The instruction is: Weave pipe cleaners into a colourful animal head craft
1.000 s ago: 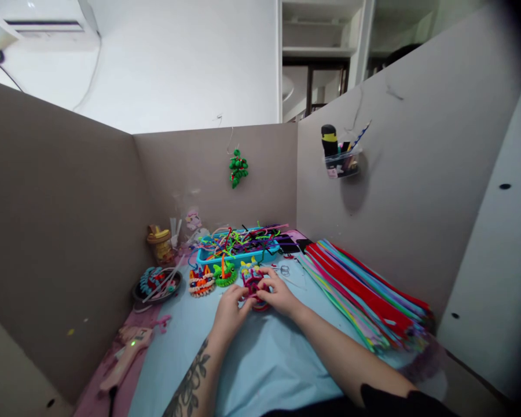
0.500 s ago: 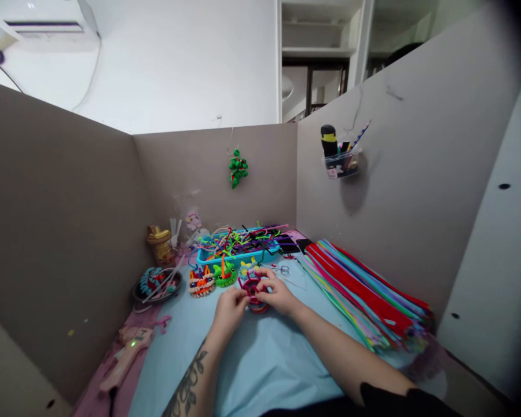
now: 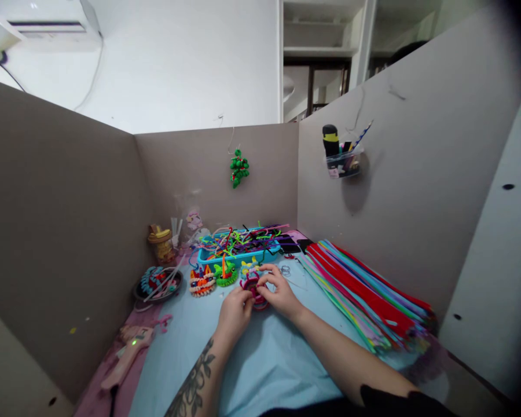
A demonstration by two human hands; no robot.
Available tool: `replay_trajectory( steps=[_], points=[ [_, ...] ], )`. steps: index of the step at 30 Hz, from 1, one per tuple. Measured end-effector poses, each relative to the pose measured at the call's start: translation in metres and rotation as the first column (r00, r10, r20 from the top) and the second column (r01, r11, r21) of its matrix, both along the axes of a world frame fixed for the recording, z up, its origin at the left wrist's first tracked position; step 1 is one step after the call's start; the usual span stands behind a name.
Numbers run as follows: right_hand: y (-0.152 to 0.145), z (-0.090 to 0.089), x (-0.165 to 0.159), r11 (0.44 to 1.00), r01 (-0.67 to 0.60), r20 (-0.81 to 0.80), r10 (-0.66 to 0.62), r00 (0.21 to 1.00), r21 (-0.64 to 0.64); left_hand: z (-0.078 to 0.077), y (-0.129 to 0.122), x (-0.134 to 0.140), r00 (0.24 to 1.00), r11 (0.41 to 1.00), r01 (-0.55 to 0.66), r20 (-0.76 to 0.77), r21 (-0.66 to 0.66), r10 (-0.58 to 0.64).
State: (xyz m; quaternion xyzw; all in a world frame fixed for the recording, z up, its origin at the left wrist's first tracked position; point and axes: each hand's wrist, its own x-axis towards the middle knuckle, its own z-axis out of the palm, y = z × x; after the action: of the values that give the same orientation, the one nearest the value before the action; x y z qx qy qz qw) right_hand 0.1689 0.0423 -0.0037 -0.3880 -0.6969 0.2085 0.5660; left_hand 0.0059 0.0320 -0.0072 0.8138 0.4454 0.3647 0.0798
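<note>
Between my hands is a small round pipe-cleaner piece (image 3: 260, 302), magenta and dark red, with a hollow middle. My left hand (image 3: 235, 310) pinches its near left rim with thumb and forefinger. From the right, my right hand (image 3: 280, 294) grips the opposite rim, its fingers curled over the top. My fingertips hide part of the piece. Just behind it sits a yellow and light-blue pipe-cleaner figure (image 3: 249, 267). To the left stand a green figure (image 3: 226, 274) and an orange, white and blue one (image 3: 201, 282). Small scissors (image 3: 285, 270) lie beyond my right hand.
A blue tray (image 3: 243, 256) of loose pipe cleaners stands at the back. Long pipe-cleaner bundles (image 3: 364, 289) lie right. At left are a dark bowl (image 3: 180, 284), a lidded jar (image 3: 161, 243) and a pink glue gun (image 3: 128, 356). Grey partitions (image 3: 264, 174) enclose the table.
My left hand has turned slightly and shifted a little to the right along the rim. The magenta piece has tilted a little; both hands stay on it.
</note>
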Motion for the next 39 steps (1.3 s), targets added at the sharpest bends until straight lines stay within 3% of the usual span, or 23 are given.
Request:
replay_trajectory(
  steps=[6,13,19,25,31,39],
  points=[
    [0.004,-0.003,-0.002,0.996,-0.078,-0.082,0.074,0.994,-0.046,0.001,-0.001,0.0,1.0,1.0,0.021,-0.006,0.01,-0.021],
    [0.015,-0.006,0.009,0.985,-0.141,-0.226,0.115,0.967,-0.104,0.002,0.007,-0.005,0.993,0.996,-0.014,0.113,-0.093,0.025],
    [0.017,-0.006,0.009,0.983,-0.107,-0.109,0.092,0.99,-0.146,0.003,0.01,-0.009,0.986,0.99,0.005,0.163,-0.138,0.018],
    [0.016,-0.006,0.005,0.979,-0.104,-0.174,0.073,0.982,-0.177,0.003,0.009,-0.006,0.99,0.993,0.015,0.144,-0.119,0.002],
    [0.014,-0.007,0.005,0.964,-0.153,-0.048,0.146,0.988,-0.216,0.002,0.007,-0.005,0.993,0.996,-0.029,0.111,-0.088,0.038],
    [0.01,-0.004,0.006,0.979,-0.067,0.063,0.081,0.995,-0.191,0.0,0.009,-0.007,0.991,0.996,-0.008,0.13,-0.094,0.02]
  ],
)
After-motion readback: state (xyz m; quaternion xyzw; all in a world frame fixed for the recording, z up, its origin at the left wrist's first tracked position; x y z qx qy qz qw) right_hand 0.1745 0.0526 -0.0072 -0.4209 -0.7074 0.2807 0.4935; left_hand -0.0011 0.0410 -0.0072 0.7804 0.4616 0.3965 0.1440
